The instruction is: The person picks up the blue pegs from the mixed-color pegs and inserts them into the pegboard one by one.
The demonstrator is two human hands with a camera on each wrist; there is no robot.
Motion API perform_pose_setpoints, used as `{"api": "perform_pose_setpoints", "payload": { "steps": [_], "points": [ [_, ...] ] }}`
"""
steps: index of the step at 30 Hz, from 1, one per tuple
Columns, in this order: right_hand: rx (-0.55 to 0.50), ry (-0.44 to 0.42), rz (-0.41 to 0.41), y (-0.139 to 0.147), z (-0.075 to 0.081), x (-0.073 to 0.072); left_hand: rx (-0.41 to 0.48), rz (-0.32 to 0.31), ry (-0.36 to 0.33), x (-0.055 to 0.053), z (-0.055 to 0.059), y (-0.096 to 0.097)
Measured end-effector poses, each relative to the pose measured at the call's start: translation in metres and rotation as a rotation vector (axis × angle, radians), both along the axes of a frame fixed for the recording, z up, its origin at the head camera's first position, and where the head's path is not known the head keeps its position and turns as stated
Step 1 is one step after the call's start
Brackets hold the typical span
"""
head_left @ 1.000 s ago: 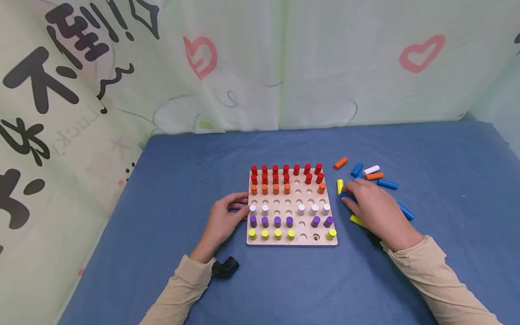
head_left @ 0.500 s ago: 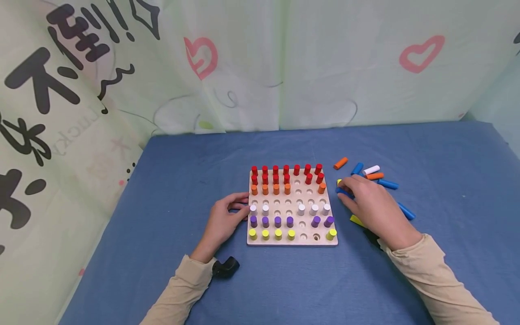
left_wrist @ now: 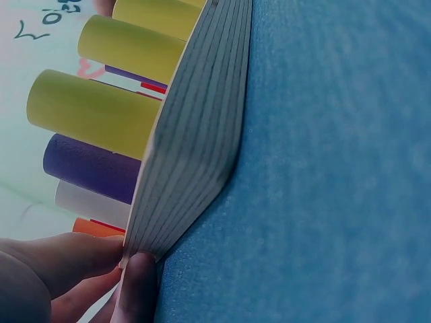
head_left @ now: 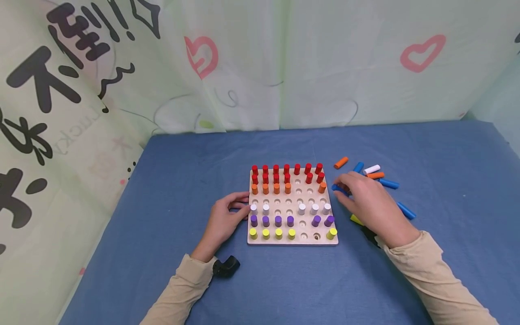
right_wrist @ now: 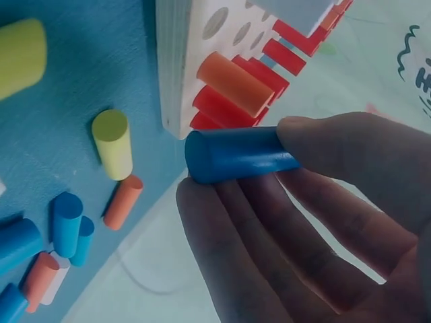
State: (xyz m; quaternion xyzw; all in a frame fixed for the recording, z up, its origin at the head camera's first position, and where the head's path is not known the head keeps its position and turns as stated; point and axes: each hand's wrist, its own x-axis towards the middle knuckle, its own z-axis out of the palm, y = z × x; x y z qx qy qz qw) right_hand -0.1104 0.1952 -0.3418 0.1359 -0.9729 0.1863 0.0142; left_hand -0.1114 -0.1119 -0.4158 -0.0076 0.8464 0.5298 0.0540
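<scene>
A square wooden pegboard [head_left: 298,202] lies on the blue cloth, with upright red, orange, white, purple and yellow pegs and some bare holes. My left hand [head_left: 225,222] is at its left edge; in the left wrist view the thumb [left_wrist: 74,262] and a fingertip [left_wrist: 138,282] hold that edge. Just beyond the right edge, my right hand [head_left: 371,205] pinches a blue peg [right_wrist: 239,153] between thumb and fingers. The peg is tilted nearly sideways, off the cloth and out of any hole. Part of it is hidden by the thumb.
Loose pegs are scattered right of the board: an orange peg [head_left: 341,163], a white peg [head_left: 371,169], a blue peg [head_left: 406,211] and several others. A yellow peg [head_left: 356,220] lies partly under the right hand. A printed curtain [head_left: 308,67] hangs behind the table.
My right hand has moved slightly left and away from me with the blue peg, closer to the board's right edge. The left hand stays where it was.
</scene>
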Motion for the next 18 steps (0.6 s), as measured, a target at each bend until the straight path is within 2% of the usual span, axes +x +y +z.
{"api": "perform_pose_setpoints", "payload": {
  "steps": [6, 12, 18],
  "points": [
    [0.015, 0.0, 0.013, -0.005, 0.003, -0.002, 0.002, -0.002, 0.005, 0.0, 0.001, 0.0],
    [0.009, 0.051, 0.037, -0.009, 0.006, -0.002, -0.001, -0.001, 0.004, 0.0, 0.0, 0.0],
    [-0.013, 0.056, 0.057, -0.014, 0.007, -0.003, 0.003, -0.004, 0.007, 0.0, 0.0, 0.0]
  ]
}}
